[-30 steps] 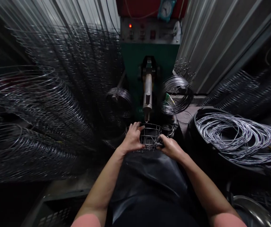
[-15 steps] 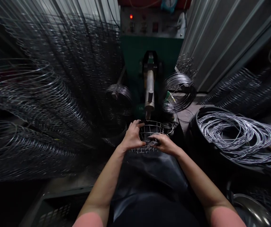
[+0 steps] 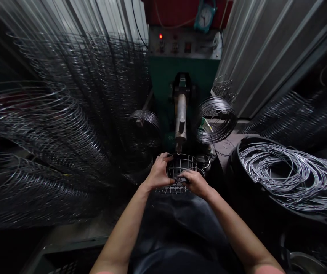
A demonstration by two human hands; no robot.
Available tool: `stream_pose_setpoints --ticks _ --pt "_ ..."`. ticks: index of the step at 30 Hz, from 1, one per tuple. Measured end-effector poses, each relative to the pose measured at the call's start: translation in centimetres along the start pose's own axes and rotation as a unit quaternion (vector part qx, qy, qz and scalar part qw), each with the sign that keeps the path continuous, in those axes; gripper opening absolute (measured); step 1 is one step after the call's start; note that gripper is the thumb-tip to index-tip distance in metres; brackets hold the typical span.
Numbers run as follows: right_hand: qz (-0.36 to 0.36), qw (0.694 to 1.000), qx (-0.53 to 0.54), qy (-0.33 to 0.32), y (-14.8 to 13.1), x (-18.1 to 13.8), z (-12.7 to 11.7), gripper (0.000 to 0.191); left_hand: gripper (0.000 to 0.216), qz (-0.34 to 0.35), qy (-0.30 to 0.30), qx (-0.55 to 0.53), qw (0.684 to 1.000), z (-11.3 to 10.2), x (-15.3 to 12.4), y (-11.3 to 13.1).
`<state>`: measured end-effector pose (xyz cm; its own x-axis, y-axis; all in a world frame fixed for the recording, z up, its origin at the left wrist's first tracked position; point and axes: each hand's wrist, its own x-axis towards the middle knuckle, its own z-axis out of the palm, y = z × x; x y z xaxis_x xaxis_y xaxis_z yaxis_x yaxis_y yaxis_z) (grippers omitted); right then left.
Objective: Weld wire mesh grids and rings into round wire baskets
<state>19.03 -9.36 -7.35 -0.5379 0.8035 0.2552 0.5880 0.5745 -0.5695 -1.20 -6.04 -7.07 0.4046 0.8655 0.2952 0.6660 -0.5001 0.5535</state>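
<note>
A round wire basket point(image 3: 182, 164) of welded steel rods sits just below the tip of a vertical welding electrode point(image 3: 181, 118). My left hand point(image 3: 160, 172) grips the basket's left rim, fingers curled over the top. My right hand point(image 3: 195, 183) holds its near side, with the fingertips on the wires close to my left hand. Those fingers hide part of the front rim. The electrode tip stands just behind the basket's far rim.
The electrode belongs to a green welding machine point(image 3: 183, 72) with a control panel. Wire coils hang on both sides of it. A black tub point(image 3: 234, 175) of wire rings stands to the right, and dense stacks of wire rings point(image 3: 43, 121) fill the left.
My right hand has slid left along the basket, closer to my left hand. The basket stays held in both hands, and the whole view has shifted slightly.
</note>
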Motion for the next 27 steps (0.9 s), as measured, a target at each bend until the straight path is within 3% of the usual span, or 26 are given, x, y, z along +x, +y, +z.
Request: stream_pose_setpoints --ticks 10,19,27 --pt "0.004 1.000 -0.017 -0.009 0.0 0.2 0.3 0.030 0.085 0.014 0.018 -0.031 0.999 0.9 -0.4 -1.2" --pt "0.002 0.999 -0.049 0.005 0.6 2.9 -0.5 0.019 0.079 -0.016 0.015 -0.049 0.999 0.5 2.0 -2.0" --pt "0.058 0.993 -0.098 0.039 0.8 2.5 0.3 0.021 0.080 -0.023 0.044 -0.015 0.999 1.2 2.6 -2.2"
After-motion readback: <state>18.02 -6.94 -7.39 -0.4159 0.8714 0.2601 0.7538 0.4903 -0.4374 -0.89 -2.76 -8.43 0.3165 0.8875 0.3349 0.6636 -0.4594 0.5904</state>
